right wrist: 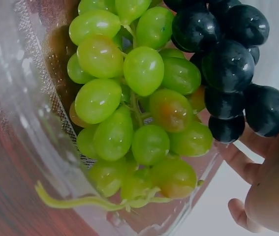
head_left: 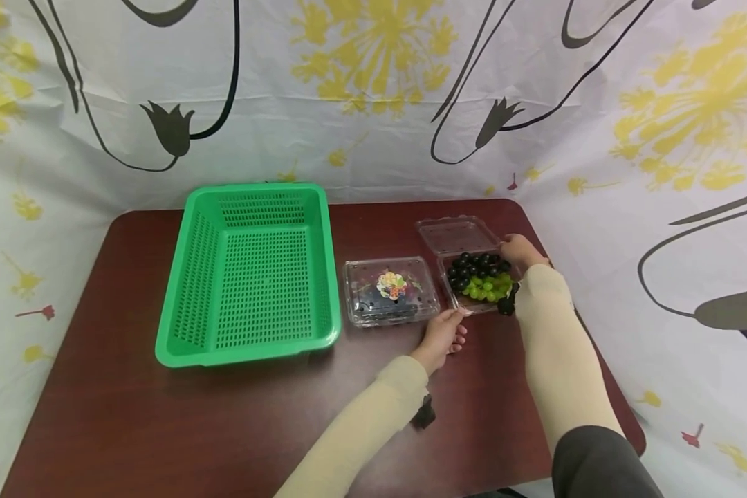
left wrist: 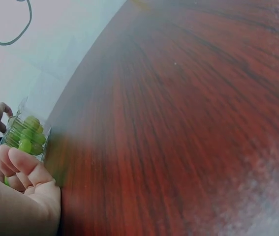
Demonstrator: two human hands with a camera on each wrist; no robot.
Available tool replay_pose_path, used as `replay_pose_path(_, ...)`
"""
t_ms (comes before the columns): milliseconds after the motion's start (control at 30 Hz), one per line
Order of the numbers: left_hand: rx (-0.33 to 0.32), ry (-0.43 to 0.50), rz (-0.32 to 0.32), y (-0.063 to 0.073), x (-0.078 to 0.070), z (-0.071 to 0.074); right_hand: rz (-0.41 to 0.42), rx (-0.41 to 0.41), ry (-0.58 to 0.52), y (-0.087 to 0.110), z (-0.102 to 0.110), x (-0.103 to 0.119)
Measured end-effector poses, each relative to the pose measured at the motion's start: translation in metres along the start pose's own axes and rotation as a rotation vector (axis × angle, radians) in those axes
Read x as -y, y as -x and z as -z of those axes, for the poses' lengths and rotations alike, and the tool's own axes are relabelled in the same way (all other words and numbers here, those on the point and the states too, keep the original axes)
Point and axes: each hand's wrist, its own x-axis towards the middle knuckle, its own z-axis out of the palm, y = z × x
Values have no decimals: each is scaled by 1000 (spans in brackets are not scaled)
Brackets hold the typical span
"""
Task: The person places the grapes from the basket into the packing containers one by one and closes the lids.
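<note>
An open clear plastic box (head_left: 469,304) on the table's right side contains a bunch of green grapes (right wrist: 144,98) and a bunch of black grapes (right wrist: 228,64). Its hinged lid (head_left: 457,235) lies folded back toward the wall. My left hand (head_left: 438,339) pinches the box's near left corner; its curled fingers also show in the left wrist view. At the far right side, my right hand (head_left: 521,252) holds the box's edge beside the black grapes. The right hand's fingers (right wrist: 245,164) are partly hidden behind the grapes and box wall in the right wrist view.
A closed clear plastic box (head_left: 373,308) with a fruit sticker on its lid stands left of the open one. Farther left is a large green basket (head_left: 333,304). A patterned cloth (head_left: 373,152) hangs behind the dark red table (head_left: 274,415).
</note>
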Motion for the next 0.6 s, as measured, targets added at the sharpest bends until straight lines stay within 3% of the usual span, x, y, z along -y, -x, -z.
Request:
replay_pose_path(333,-2,15,0,1,-1,-2,-56,-18,-10,-9,-4,-5)
replay_pose_path(533,-4,-3,-1,1,-1,-1,-27,-45,-214,-18,-10,-10)
replay_pose_path(600,-3,-10,-3,1,-1,0,-8,-58,-330,-17,-11,-9)
